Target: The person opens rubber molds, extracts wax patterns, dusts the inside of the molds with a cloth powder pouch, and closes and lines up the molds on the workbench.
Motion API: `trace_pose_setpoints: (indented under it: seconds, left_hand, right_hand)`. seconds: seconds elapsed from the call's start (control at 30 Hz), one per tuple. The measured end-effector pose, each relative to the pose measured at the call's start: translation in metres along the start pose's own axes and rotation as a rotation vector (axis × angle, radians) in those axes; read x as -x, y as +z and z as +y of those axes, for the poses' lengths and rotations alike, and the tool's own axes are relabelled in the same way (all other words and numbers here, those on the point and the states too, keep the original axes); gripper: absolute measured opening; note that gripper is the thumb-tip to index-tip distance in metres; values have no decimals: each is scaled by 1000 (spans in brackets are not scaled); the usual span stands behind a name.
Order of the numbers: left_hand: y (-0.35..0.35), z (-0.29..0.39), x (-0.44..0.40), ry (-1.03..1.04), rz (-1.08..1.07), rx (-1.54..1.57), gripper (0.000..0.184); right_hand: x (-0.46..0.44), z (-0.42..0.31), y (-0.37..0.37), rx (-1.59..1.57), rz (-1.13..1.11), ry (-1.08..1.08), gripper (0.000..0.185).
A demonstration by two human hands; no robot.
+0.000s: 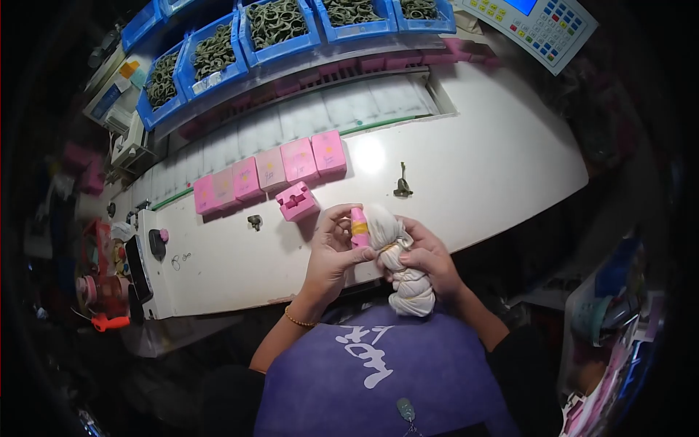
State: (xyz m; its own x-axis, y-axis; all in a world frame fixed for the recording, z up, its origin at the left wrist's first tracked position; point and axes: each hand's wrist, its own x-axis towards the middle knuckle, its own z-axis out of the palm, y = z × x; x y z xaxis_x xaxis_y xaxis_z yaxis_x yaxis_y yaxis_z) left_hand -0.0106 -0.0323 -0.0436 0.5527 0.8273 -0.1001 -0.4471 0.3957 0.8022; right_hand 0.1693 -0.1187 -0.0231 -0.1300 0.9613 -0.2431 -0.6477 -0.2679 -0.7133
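Note:
My left hand (336,244) is closed around a pink mould block (360,227) with a yellow mark, holding it upright near the table's front edge. Against its right side rests a white cloth bundle (412,280), knotted and tied with thin yellowish bands. My right hand (429,255) grips this bundle around its middle; some of the fingers are hidden behind the cloth. Just beyond my left hand, a pink mould piece (297,202) with a cut-out cavity lies on the white table (480,175).
Several pink blocks (271,169) with yellow writing stand in a row. Small dark green pieces (403,189) lie on the table. Blue bins (280,45) of green rings line the back. A keypad machine (539,29) is at the back right, an orange-handled tool (111,322) at left.

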Motion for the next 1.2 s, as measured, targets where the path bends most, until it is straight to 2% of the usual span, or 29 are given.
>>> trace_pose_setpoints:
  seconds: [0.03, 0.07, 0.13, 0.2, 0.27, 0.33, 0.4, 0.43, 0.5, 0.53, 0.6, 0.63, 0.7, 0.8, 1.0, 1.07, 1.1, 1.17, 1.2]
  left_hand:
    - [2, 2, 1, -68, -16, 50, 73]
    - [-1, 1, 1, -69, -21, 51, 73]
    - [-8, -1, 0, -131, -26, -198, 73]
    - [-5, 0, 2, -64, -64, -273, 74]
    - [-5, 2, 3, 10, -102, -350, 74]
    - [-8, 1, 3, -74, -93, 9, 72]
    - [-7, 5, 2, -93, -59, -21, 75]
    - [-6, 6, 2, -116, -25, -51, 79]
    - [-3, 8, 3, -139, -29, -30, 77]
    - [-1, 9, 3, -162, -36, -10, 76]
    - [4, 10, 3, -182, -32, -24, 75]
    - [6, 10, 3, -205, -21, -37, 74]
    - [11, 11, 3, -219, -27, -21, 72]
    - [9, 12, 6, -240, -14, -22, 70]
    - [4, 11, 13, -255, 1, -88, 74]
    - [3, 10, 15, -189, -17, -328, 67]
    - [-1, 18, 16, -187, -13, -326, 67]
    - [-14, 50, 14, 186, -63, -1083, 51]
    - [-22, 60, 5, 483, 97, -1151, 36]
  right_hand:
    - [-6, 11, -12, -115, -133, 42, 54]
    - [-7, 18, -14, -113, -130, 38, 54]
    - [-7, 30, -15, -468, -185, 242, 49]
    - [-7, 23, -25, -463, -261, 265, 51]
    - [1, 1, -34, 6, -212, 276, 51]
    - [12, -23, -39, 148, -91, 198, 55]
    - [19, -35, -46, 396, 135, -98, 56]
    - [15, -41, -51, 397, 134, -97, 56]
    - [4, -51, -59, 1301, 433, -607, 57]
    - [4, -50, -58, 1302, 437, -609, 57]
    - [-3, -47, -51, 1922, 475, -709, 61]
    - [-6, -43, -38, 1923, 474, -713, 61]
    - [-11, -28, -6, 1680, 201, -719, 65]
    - [-26, -12, 4, 1621, 112, -734, 69]
    - [-35, 1, 8, 1566, 109, -788, 63]
    - [-38, 1, 10, 1537, 114, -782, 59]
    - [-38, 0, 9, 1462, 110, -767, 57]
    - [-39, -4, 8, 1345, 126, -706, 54]
    - [-39, -8, 12, 1346, 121, -706, 54]
